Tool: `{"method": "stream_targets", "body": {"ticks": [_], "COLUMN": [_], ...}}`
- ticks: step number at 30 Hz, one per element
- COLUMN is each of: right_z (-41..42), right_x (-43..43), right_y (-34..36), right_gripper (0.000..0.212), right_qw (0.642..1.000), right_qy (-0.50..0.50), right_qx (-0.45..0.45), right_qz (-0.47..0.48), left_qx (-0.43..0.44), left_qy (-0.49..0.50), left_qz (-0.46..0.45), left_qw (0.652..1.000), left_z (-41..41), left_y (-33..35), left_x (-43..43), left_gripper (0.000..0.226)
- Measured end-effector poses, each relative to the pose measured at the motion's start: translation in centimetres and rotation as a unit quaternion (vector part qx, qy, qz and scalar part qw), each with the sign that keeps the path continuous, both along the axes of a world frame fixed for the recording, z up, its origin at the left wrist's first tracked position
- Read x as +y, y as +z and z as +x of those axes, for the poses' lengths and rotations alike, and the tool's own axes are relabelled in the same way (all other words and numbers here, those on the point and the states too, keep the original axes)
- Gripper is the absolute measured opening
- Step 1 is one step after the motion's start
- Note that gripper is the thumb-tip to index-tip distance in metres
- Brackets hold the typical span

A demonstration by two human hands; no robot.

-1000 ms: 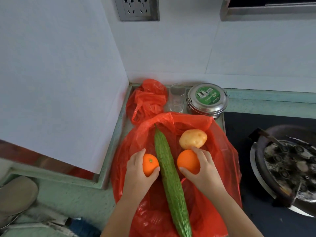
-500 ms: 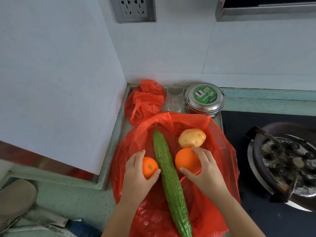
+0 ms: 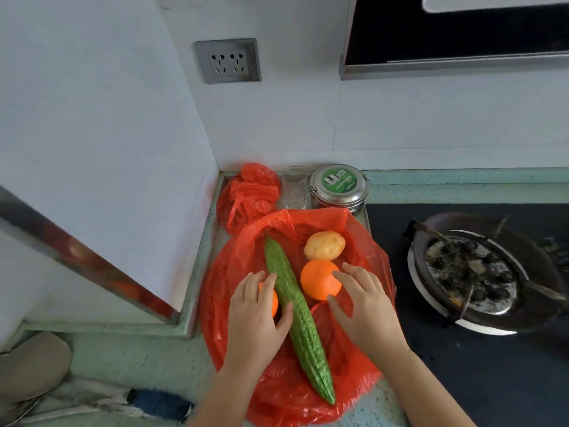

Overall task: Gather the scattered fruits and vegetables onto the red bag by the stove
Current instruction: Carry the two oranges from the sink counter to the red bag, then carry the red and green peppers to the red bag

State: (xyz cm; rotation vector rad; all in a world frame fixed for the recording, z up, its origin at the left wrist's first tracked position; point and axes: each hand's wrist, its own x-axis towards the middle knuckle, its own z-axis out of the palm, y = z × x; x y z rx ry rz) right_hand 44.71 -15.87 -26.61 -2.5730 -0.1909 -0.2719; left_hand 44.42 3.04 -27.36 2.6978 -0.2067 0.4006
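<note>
Already the red bag (image 3: 363, 254) lies spread flat on the pale green counter (image 3: 138, 359), just left of the black stove top (image 3: 400, 303), and all the produce in view sits on it. A long bitter gourd (image 3: 292, 306) runs diagonally down the middle of the plastic, with a potato (image 3: 324, 245) to its right near the far edge and a large orange (image 3: 318, 283) just nearer, touching or almost touching the potato.

The left hand (image 3: 255, 315) is cupped over a smaller orange (image 3: 272, 302), thumb against the gourd's flank and fingers curled over the fruit's top, so the fruit is mostly hidden. By the look of it the hand is seating the fruit so it does not roll. The right hand (image 3: 363, 303) is spread wide, with its fingertips (image 3: 337, 274) and thumb resting on the big orange's side rather than wrapped round it, which reads as steadying or letting go.

No stray produce shows elsewhere on the counter, so I judge the gathering nearly done.

Behind the bag, against the wall, stand a crumpled second red bag (image 3: 249, 192), contents not visible, an apparently empty clear glass (image 3: 294, 188), and a closed steel tin with a green label (image 3: 338, 186). On the stove a dark burner ring (image 3: 474, 269) sits bare.
</note>
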Motion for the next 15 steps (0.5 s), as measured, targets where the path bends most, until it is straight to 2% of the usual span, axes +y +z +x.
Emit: {"method": "stream_targets", "body": {"ticks": [8, 15], "right_z": [-5.6, -12.7], "right_x": [1.3, 3.0], "right_y": [3.7, 6.2], "right_gripper": [0.038, 0.042], "right_qw": [0.996, 0.983], "right_qy": [-0.064, -0.163], "right_qx": [-0.046, -0.075], "right_qz": [-0.044, -0.045], "left_qx": [-0.076, -0.143], "left_qy": [-0.104, -0.194], "left_qz": [0.018, -0.052], "left_qw": [0.991, 0.969], "left_z": [-3.8, -7.9], "left_y": [3.2, 5.4], "left_x": [-1.1, -1.1], "left_gripper": [0.043, 0.037]}}
